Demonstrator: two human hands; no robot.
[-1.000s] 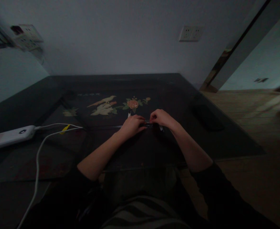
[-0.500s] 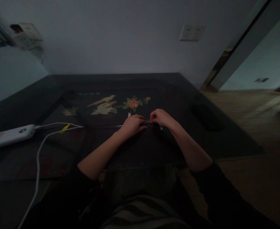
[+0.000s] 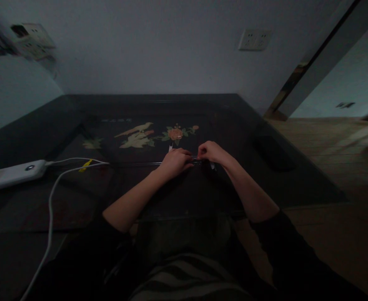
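Left hand: your left hand (image 3: 174, 162) rests on the dark table (image 3: 234, 184), fingers curled down over a thin dark item (image 3: 196, 159); the light is too dim to tell whether they pinch it.
Right hand: your right hand (image 3: 213, 152) sits just beside the left, fingers bent onto the same item; grip cannot be confirmed either.
Item: small, dark and slim, lying on the table between your two hands, touching both; its kind cannot be told.
White tips: one small pale piece (image 3: 170, 147) shows just beyond your left hand, another (image 3: 213, 166) below your right.
Table inlay: bird and flower design (image 3: 146, 134) lies just beyond your hands.
Left side: white power bank (image 3: 13, 175) with white cable (image 3: 50, 209), well apart from your hands.
Wall: socket plate (image 3: 255, 39) above the table.
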